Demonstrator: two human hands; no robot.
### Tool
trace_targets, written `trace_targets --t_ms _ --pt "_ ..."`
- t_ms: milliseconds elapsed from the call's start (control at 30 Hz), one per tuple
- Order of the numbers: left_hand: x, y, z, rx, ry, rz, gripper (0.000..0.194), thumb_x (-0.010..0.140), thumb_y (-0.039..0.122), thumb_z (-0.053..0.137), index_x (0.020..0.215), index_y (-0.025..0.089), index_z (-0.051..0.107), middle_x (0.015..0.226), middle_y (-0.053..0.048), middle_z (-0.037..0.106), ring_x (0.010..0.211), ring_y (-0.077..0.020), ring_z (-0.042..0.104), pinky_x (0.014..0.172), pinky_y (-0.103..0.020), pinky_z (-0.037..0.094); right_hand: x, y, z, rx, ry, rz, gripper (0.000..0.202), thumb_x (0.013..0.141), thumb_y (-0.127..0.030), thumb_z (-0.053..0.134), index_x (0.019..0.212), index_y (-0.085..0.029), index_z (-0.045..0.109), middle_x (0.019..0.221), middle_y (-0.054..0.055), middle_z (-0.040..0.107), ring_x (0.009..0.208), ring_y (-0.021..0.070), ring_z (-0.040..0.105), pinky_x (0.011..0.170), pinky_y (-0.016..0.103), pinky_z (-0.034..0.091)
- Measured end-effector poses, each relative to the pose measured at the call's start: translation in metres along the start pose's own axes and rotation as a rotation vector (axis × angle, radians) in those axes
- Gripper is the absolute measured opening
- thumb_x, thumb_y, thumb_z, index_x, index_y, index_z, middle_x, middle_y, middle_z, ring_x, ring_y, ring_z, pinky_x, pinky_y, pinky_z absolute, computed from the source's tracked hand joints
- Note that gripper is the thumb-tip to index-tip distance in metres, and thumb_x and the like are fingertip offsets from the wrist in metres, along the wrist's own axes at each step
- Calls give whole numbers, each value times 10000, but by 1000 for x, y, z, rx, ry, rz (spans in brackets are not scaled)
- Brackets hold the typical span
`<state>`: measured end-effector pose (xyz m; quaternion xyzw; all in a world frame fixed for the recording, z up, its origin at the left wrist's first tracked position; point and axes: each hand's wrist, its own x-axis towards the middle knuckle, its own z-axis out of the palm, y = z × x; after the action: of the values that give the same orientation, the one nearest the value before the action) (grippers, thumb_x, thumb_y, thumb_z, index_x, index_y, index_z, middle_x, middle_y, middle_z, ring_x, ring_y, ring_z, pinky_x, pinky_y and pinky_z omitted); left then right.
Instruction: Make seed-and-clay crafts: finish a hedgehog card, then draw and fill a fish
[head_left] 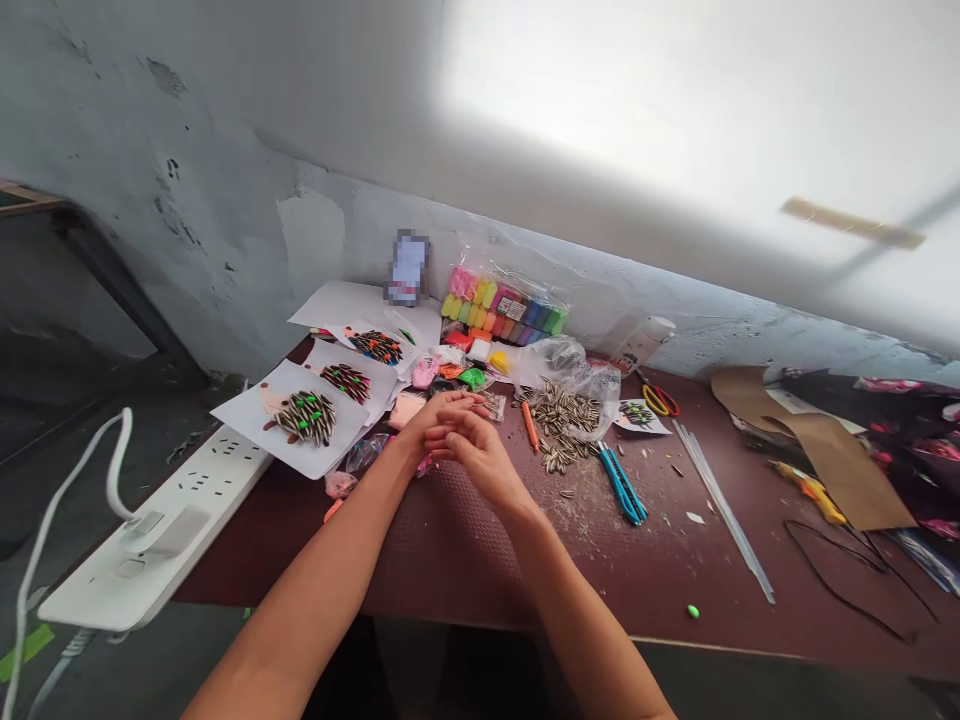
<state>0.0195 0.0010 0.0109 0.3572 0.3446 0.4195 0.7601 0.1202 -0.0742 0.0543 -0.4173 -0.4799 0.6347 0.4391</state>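
Note:
Both of my hands are held close together above the middle of the dark red table. My left hand [442,415] has its fingers stretched toward the right, partly behind my right hand. My right hand [480,455] overlaps it in front, fingers extended and pointing left. Nothing can be made out in either hand. Just beyond them lie green clay [472,378], yellow clay [500,362] and pink clay [424,372]. Right of the hands is a heap of striped seeds [559,415], with an orange pen-like tool [530,427] at its left edge.
Seed-covered hedgehog pictures [304,418] lie at the left, above a white power strip [157,530]. A phone [409,268] leans on the wall. Rightward are a blue cutter [622,485], scissors [660,400], clear sticks [724,510] and a yellow glue gun [814,492].

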Motion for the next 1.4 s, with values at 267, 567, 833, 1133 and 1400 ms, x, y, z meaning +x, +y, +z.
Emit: trace_targets --t_ms 267,567,833,1133,1400 --pt "-1 -6 2 35 4 -36 133 860 187 727 945 99 672 806 -88 746 642 -154 724 645 -271 608 11 16 -73 -211 236 -26 231 735 -188 596 961 -176 642 928 32 730 772 130 689 754 283 566" --pt "-3 -9 9 218 84 -33 97 835 141 742 901 117 674 883 -73 728 639 -129 717 626 -241 610 25 49 -104 -403 462 -96 242 776 -189 499 951 -178 666 1120 94 720 851 182 705 827 353 576" --pt "-8 -5 15 309 102 -7 163 814 161 755 959 121 692 1086 -126 728 642 -122 709 616 -248 615 22 48 -96 -762 466 -325 335 850 -114 450 1036 -172 722 1102 110 725 1297 232 564 1203 444 313" --pt "-12 -5 18 338 115 4 265 848 157 713 1108 123 675 1233 -162 688 664 -116 716 633 -248 614 43 41 -96 -1062 406 -321 482 898 -61 383 1322 -83 609 1338 183 630 1281 245 555 1144 407 384" --pt "-12 -4 22 343 133 -8 219 853 106 672 1072 107 683 1127 -137 727 630 -110 697 599 -244 604 85 32 -88 -1281 378 -255 403 979 -144 363 1301 -101 601 1334 179 628 1224 260 572 1076 405 426"
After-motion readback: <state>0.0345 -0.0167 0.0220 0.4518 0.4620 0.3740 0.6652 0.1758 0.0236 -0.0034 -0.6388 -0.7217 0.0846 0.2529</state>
